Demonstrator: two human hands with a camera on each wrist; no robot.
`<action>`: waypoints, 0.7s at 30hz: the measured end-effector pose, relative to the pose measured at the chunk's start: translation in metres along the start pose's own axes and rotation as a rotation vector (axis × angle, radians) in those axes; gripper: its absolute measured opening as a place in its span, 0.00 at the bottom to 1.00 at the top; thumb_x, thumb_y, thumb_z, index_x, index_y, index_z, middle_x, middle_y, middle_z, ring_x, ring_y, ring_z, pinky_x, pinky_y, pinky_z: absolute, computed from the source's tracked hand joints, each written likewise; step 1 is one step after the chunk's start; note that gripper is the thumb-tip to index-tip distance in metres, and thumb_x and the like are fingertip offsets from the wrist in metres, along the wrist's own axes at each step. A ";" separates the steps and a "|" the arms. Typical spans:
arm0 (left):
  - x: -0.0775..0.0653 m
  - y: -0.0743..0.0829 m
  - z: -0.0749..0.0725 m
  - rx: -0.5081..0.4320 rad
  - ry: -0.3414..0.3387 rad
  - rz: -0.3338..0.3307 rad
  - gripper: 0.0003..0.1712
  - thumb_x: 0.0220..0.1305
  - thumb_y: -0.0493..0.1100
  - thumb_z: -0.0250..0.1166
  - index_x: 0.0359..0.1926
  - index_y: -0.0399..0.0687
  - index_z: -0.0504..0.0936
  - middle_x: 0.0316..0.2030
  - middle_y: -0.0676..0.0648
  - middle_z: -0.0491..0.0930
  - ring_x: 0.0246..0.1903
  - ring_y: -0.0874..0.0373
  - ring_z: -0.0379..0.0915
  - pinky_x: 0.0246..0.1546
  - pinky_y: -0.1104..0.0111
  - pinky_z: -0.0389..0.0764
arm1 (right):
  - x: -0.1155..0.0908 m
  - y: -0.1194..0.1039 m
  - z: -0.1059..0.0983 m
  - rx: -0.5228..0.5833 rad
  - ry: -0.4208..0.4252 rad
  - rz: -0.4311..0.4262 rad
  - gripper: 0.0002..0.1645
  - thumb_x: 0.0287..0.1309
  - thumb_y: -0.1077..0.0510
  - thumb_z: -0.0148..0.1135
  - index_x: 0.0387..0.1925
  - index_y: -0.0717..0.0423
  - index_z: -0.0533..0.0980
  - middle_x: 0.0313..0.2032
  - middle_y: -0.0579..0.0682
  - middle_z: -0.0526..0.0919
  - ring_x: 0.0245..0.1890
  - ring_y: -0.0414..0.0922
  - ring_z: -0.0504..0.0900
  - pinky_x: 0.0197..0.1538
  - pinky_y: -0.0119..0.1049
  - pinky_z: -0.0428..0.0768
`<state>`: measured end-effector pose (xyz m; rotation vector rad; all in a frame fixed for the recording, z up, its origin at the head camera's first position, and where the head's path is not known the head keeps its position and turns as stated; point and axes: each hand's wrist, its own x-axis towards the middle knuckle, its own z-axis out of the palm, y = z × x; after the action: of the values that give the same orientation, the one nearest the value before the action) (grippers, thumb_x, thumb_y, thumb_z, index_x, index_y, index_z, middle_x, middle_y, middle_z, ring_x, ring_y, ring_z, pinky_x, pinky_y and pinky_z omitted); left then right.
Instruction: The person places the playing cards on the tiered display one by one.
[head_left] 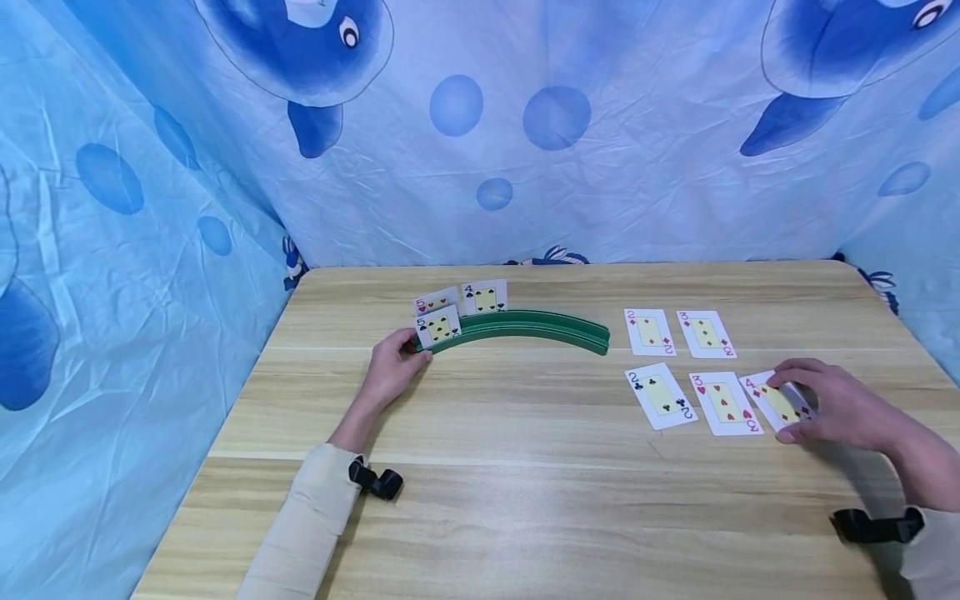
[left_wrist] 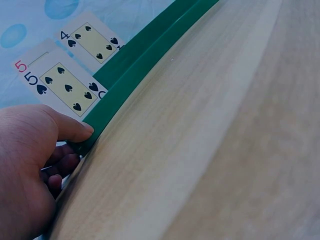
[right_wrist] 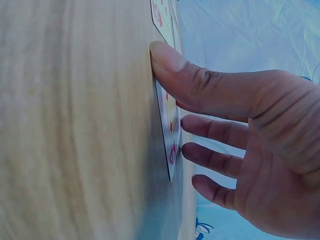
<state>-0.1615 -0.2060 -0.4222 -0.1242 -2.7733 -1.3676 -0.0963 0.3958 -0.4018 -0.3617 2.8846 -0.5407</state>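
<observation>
Right grip | pinches four of diamonds, jutting leftward | left grip | pinches green rack, left end

Long pale beige sleeves and black wrist bands, the left one with a small rounded black piece.

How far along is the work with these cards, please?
Perhaps partway, if cards are being laid out. Done: the two of diamonds, three of diamonds, two of clubs and three of hearts lie on the table. In hand: the right hand holds the four of diamonds; the left hand grips the green holder. Remaining: the four of spades, five of spades and red five stand in the holder.
</observation>
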 end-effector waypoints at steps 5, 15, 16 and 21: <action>0.000 0.000 0.000 0.001 -0.002 0.002 0.27 0.64 0.35 0.65 0.63 0.30 0.74 0.54 0.31 0.79 0.49 0.44 0.75 0.51 0.59 0.77 | -0.001 0.001 0.001 -0.001 0.010 0.022 0.47 0.31 0.48 0.85 0.53 0.66 0.75 0.60 0.78 0.64 0.56 0.72 0.63 0.51 0.67 0.66; 0.000 -0.001 0.002 -0.001 0.010 0.008 0.27 0.64 0.34 0.65 0.63 0.30 0.74 0.54 0.32 0.79 0.49 0.46 0.75 0.51 0.60 0.77 | -0.004 -0.004 -0.001 -0.168 0.078 0.106 0.72 0.22 0.41 0.86 0.67 0.72 0.62 0.55 0.80 0.58 0.49 0.70 0.61 0.45 0.61 0.70; 0.000 -0.001 0.002 -0.004 0.008 0.004 0.27 0.64 0.34 0.65 0.63 0.31 0.74 0.54 0.32 0.79 0.49 0.45 0.75 0.51 0.60 0.77 | -0.004 -0.004 -0.002 -0.177 0.080 0.116 0.71 0.22 0.41 0.86 0.66 0.73 0.63 0.54 0.79 0.58 0.48 0.69 0.61 0.44 0.57 0.69; 0.000 0.000 0.000 -0.010 -0.003 -0.010 0.27 0.64 0.35 0.65 0.63 0.31 0.74 0.54 0.32 0.79 0.50 0.44 0.75 0.52 0.57 0.77 | -0.005 -0.006 -0.001 -0.194 0.096 0.149 0.60 0.22 0.40 0.86 0.56 0.71 0.72 0.51 0.76 0.60 0.45 0.67 0.59 0.41 0.52 0.65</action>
<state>-0.1613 -0.2058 -0.4220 -0.1131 -2.7740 -1.3851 -0.0900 0.3917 -0.3980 -0.1491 3.0333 -0.2606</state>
